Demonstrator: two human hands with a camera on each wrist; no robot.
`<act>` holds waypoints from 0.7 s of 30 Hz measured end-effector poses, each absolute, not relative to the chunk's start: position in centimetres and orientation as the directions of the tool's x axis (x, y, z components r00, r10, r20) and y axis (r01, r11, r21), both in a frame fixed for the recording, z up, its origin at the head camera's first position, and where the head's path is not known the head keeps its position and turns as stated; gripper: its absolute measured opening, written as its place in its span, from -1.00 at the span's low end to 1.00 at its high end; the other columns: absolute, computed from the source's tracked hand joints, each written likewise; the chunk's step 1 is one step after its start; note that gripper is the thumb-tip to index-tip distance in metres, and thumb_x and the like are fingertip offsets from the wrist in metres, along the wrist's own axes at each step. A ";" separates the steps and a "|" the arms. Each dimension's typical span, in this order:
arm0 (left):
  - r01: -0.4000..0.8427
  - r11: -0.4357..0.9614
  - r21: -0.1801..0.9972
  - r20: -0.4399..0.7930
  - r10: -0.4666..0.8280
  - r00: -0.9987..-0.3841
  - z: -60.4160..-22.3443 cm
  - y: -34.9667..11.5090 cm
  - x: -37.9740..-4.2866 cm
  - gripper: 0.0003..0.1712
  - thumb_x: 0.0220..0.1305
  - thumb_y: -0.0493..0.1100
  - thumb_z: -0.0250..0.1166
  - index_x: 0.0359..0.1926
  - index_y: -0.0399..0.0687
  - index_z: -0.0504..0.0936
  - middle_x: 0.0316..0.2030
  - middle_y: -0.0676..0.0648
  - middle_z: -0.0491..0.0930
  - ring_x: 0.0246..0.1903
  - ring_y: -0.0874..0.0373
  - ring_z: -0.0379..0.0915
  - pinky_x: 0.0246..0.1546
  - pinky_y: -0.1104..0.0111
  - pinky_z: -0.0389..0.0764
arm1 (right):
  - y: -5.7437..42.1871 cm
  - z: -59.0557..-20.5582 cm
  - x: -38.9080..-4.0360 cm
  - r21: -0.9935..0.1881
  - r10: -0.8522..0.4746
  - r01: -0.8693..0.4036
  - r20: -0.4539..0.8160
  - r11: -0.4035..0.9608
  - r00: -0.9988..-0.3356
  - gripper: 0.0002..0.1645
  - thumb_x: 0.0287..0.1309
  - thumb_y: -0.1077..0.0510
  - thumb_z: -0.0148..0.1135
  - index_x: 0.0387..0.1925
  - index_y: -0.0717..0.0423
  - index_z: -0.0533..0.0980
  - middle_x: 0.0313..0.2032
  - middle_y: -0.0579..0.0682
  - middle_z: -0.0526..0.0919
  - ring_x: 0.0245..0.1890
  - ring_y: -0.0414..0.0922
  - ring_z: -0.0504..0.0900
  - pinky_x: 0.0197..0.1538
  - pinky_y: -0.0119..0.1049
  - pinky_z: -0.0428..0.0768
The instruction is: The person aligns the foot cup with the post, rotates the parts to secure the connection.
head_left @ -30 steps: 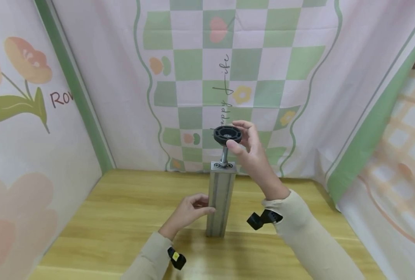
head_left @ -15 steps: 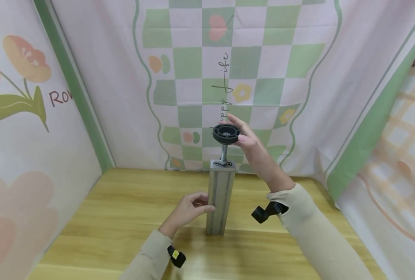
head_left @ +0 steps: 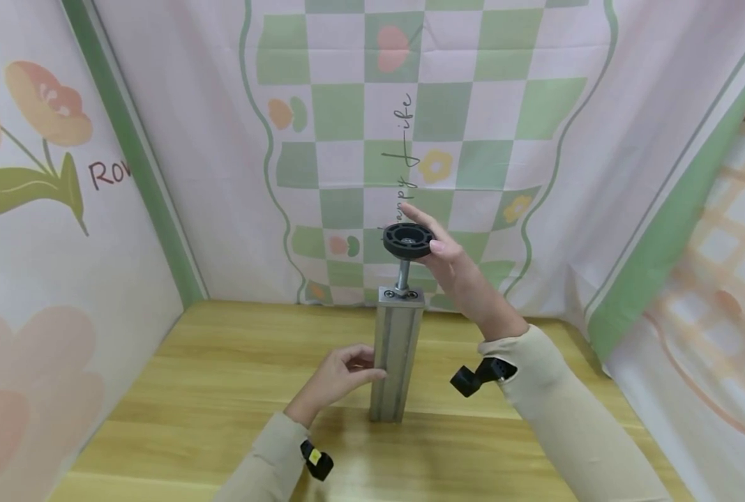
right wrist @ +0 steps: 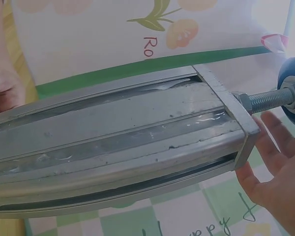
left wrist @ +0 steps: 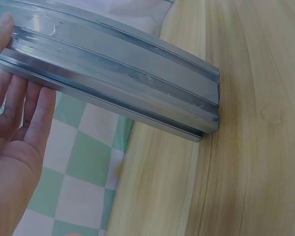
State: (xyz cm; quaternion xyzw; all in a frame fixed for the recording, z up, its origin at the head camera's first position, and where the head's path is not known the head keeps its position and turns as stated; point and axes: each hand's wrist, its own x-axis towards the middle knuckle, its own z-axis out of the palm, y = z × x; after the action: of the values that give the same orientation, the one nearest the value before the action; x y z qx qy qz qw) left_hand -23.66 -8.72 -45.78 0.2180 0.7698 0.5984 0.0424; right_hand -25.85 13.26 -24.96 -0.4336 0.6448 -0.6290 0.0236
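Note:
An upright aluminium profile (head_left: 397,355) stands on the wooden table, with grooves along its sides and an end plate (right wrist: 226,115) at its top. From that plate rises a threaded rod (right wrist: 270,101) with nuts, carrying a round black levelling foot (head_left: 408,240). My left hand (head_left: 335,376) grips the profile low down, thumb on the near side and fingers behind it. At the foot's right rim is my right hand (head_left: 463,279), its thumb on the edge and the index finger stretched along the far side. The other right fingers are below the foot, near the rod.
The wooden table (head_left: 222,390) runs back to a hanging cloth (head_left: 341,111) with a green and white check print. More printed cloth (head_left: 46,244) hangs at the left and right. Each sleeve cuff carries a black wrist camera (head_left: 467,381).
My right hand has shifted right and its thumb has slid from the foot's front to its right edge, the index finger straightening behind. The left hand and profile stay put.

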 end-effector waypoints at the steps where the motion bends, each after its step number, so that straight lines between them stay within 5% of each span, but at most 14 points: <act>1: 0.286 0.188 0.940 0.197 0.386 -0.901 -45.8 -8.7 -23.7 -0.59 0.23 0.03 0.47 0.02 -0.05 0.68 -0.13 0.04 0.68 -0.11 0.15 0.62 -0.03 0.34 0.64 | 13.2 -24.9 -25.9 -0.830 -0.592 -0.531 0.517 -0.169 -0.619 -0.13 0.42 -0.21 -0.19 0.58 0.09 -0.06 0.39 0.30 0.25 0.41 0.09 0.24 0.38 0.04 0.15; 11: 0.278 0.185 0.943 0.189 0.388 -0.902 -45.8 -8.7 -23.5 -0.58 0.23 0.01 0.47 0.04 -0.06 0.66 -0.12 0.04 0.68 -0.10 0.14 0.61 -0.02 0.34 0.63 | 13.2 -24.9 -25.8 -0.852 -0.553 -0.504 0.490 -0.140 -0.674 -0.23 0.33 0.05 -0.19 0.51 0.26 0.07 0.29 0.23 0.35 0.30 0.05 0.34 0.36 -0.01 0.22; 21: 0.263 0.180 0.948 0.177 0.389 -0.904 -45.7 -8.8 -23.5 -0.59 0.23 0.04 0.46 0.04 0.01 0.67 -0.11 0.08 0.67 -0.09 0.14 0.60 -0.01 0.33 0.63 | 13.6 -24.1 -24.8 -0.838 -0.489 -0.544 0.456 0.047 -0.744 -0.34 0.42 0.10 -0.06 0.45 0.24 0.16 0.30 0.24 0.35 0.23 0.03 0.43 0.24 -0.32 0.47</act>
State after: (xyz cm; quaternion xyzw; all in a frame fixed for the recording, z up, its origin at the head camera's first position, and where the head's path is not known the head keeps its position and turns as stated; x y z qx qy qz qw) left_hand -23.45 -8.80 -45.65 0.2127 0.7665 0.6038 0.0521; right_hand -24.79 13.55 -24.09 -0.3571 0.7233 -0.5906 -0.0234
